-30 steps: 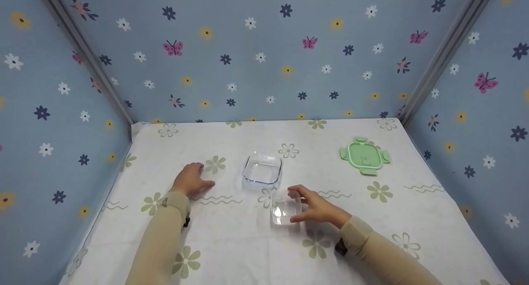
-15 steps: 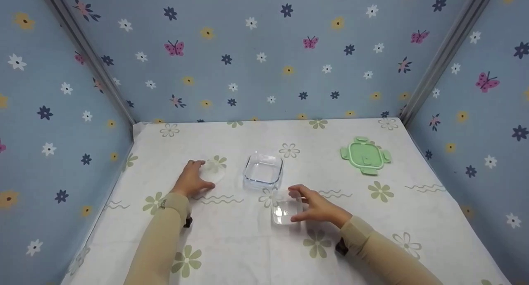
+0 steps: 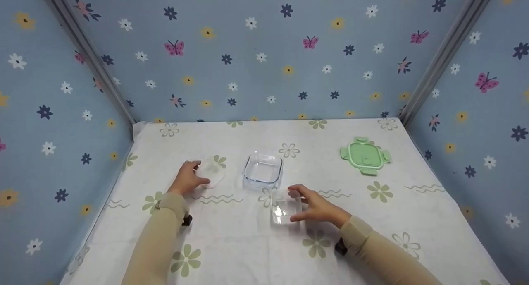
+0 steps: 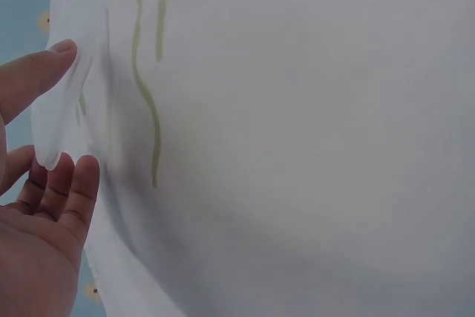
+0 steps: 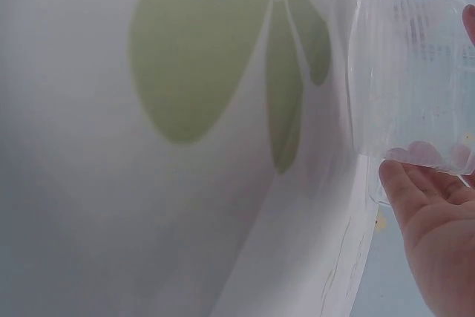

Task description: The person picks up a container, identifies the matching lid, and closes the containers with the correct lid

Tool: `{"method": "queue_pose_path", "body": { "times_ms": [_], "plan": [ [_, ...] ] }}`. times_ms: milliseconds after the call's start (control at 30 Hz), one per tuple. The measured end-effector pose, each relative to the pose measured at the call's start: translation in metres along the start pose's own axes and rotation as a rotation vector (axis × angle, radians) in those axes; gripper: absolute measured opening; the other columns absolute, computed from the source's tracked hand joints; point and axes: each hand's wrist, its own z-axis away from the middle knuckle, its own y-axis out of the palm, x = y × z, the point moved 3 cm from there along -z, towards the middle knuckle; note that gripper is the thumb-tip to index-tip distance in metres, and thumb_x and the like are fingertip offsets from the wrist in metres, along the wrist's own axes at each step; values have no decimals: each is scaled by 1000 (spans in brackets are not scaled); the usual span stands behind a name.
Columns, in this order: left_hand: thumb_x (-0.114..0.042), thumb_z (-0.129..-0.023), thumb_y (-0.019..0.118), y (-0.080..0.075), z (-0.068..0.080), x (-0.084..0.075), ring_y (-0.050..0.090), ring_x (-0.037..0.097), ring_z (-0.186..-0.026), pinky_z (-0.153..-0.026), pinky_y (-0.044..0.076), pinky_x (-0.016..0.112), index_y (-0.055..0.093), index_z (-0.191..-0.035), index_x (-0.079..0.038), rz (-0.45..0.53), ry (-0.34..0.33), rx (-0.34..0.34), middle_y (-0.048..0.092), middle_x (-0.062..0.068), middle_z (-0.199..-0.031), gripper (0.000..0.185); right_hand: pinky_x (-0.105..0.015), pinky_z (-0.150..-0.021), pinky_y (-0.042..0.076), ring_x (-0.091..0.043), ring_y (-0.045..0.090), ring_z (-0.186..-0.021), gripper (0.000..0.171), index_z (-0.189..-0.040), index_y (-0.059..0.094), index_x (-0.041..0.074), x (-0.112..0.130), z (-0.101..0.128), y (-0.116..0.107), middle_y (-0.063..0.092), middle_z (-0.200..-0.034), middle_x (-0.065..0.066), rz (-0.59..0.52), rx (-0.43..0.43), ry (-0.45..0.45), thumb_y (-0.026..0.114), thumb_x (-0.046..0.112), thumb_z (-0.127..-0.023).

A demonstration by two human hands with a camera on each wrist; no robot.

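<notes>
Blue wallpaper printed with flowers and pink butterflies (image 3: 174,48) closes in three sides of the booth, with grey metal rails (image 3: 86,55) running down the two back corners. Below it lies the surface (image 3: 248,243), covered by a white cloth with pale green flowers and wavy lines.

Near the middle of the cloth stands a square clear glass dish (image 3: 263,170), open at the top. Just in front of it, toward the person, is a small clear plastic box with ribbed sides (image 3: 284,209). The right hand (image 3: 316,206) grasps this box from its right side, thumb at the near corner and fingers curled over the far edge; the right wrist view shows the same box (image 5: 412,72) close up, with fingertips (image 5: 427,155) seen through its clear wall and the palm just below it. Whether the box rests on the cloth or is slightly raised cannot be told.

To the left of the glass dish, the left hand (image 3: 188,179) pinches a small translucent white lid (image 3: 213,172) between thumb and fingers, its edge tilted up off the cloth. In the left wrist view the lid (image 4: 63,102) appears as a thin pale sheet between the thumb tip and the curled fingers (image 4: 74,191).

Well apart, toward the far right of the surface, a pale green square lid with four snap flaps (image 3: 365,156) lies flat. Both arms wear beige sleeves (image 3: 159,239).
</notes>
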Motion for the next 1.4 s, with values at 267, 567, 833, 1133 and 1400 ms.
{"method": "queue_pose_path", "body": {
  "times_ms": [267, 567, 833, 1133, 1400],
  "plan": [
    [-12, -95, 79, -5, 1, 0, 54, 45, -126, -113, 46, 58, 56, -147, 11, 52, 36, -34, 58, 34, -139, 61, -63, -124, 42, -51, 48, -150, 93, -156, 41, -7, 0, 1, 1, 53, -157, -31, -19, 2, -20, 96, 14, -83],
    [-9, -101, 72, -7, 6, -5, 63, 31, -112, -89, 63, 34, 58, -145, 9, 174, -3, 17, 60, 26, -137, 49, -63, -125, 41, -50, 48, -151, 93, -157, 42, -5, 1, 1, -1, 53, -158, -31, -9, -1, 0, 95, 13, -83],
    [-8, -102, 71, -11, 8, -7, 71, 14, -86, -77, 63, 24, 61, -135, 10, 252, -47, 48, 67, 14, -113, 38, -61, -126, 40, -48, 48, -152, 93, -158, 42, -1, 1, 0, 0, 53, -160, -28, -7, -5, 18, 95, 15, -84],
    [-5, -102, 71, -13, 11, -15, 72, 12, -84, -75, 64, 24, 61, -128, 12, 318, -24, 70, 70, 12, -105, 33, -62, -125, 41, -49, 48, -151, 93, -158, 42, -2, 1, -1, 0, 54, -158, -29, -3, -5, 12, 95, 16, -84],
    [-2, -102, 70, -15, 12, -19, 71, 12, -83, -74, 64, 24, 61, -126, 13, 323, -19, 52, 71, 15, -107, 30, -63, -125, 41, -50, 48, -151, 94, -157, 41, -6, 0, -2, 1, 52, -158, -32, -7, -1, -9, 96, 14, -83]
  ]
}}
